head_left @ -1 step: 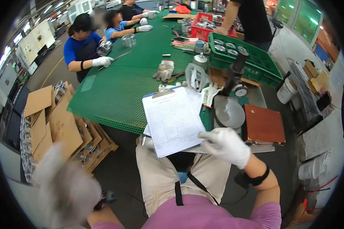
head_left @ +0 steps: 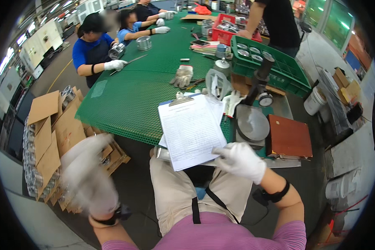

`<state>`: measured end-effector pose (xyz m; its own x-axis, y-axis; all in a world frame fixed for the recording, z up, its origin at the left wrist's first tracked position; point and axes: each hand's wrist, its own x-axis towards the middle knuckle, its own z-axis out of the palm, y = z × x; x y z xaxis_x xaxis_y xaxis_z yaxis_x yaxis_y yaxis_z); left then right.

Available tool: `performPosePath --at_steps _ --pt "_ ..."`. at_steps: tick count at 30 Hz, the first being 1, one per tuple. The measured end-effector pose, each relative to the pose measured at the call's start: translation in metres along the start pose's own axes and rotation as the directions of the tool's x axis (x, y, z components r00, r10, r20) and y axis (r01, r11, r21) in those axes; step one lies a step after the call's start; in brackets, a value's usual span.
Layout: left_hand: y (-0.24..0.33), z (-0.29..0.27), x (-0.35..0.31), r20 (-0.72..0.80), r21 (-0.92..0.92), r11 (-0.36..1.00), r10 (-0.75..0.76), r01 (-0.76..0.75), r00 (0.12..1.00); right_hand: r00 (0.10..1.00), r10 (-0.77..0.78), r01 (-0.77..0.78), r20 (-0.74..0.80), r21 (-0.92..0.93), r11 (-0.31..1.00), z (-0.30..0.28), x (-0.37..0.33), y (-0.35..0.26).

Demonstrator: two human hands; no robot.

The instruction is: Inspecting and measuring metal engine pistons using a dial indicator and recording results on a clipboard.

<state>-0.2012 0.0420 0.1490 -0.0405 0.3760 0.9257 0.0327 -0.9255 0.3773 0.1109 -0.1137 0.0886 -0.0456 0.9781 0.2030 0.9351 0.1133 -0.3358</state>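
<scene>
A clipboard (head_left: 161,103) with printed sheets (head_left: 191,133) lies at the near edge of the green-covered table, its lower end overhanging toward my lap. My right hand (head_left: 241,161), in a white glove, is at the sheets' lower right corner. Its fingers are curled, and a small dark spot shows at the fingertips; what they hold is not clear. My left hand (head_left: 87,177), also gloved in white, is raised off the table at the left, beside the cardboard and metal parts. Motion smears its fingers, and nothing can be made out in it.
Right of the clipboard stand a dial gauge (head_left: 265,99) over a round metal plate (head_left: 252,123) and a brown folder (head_left: 289,135). Beyond are a green divided crate (head_left: 293,79) and a red crate (head_left: 219,35). Stacked cardboard (head_left: 43,109) stands left. Co-workers handle metal parts across the table.
My left hand has moved up and to the right, still blurred. My right hand has shifted slightly left and down along the sheets' lower edge. The whole view has shifted a little.
</scene>
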Motion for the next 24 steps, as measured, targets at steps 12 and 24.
performPosePath --at_steps 12,24 --pt "-0.166 0.068 -0.185 0.393 0.599 0.302 -0.918 0.742 0.058 0.968 -0.001 0.076 0.251 -0.289 0.954 0.154 0.053 -0.019" --pt "-0.139 0.087 -0.165 0.287 0.398 0.031 -0.953 0.917 -0.092 0.998 -0.059 0.065 0.035 -0.196 0.978 0.183 0.044 -0.01"
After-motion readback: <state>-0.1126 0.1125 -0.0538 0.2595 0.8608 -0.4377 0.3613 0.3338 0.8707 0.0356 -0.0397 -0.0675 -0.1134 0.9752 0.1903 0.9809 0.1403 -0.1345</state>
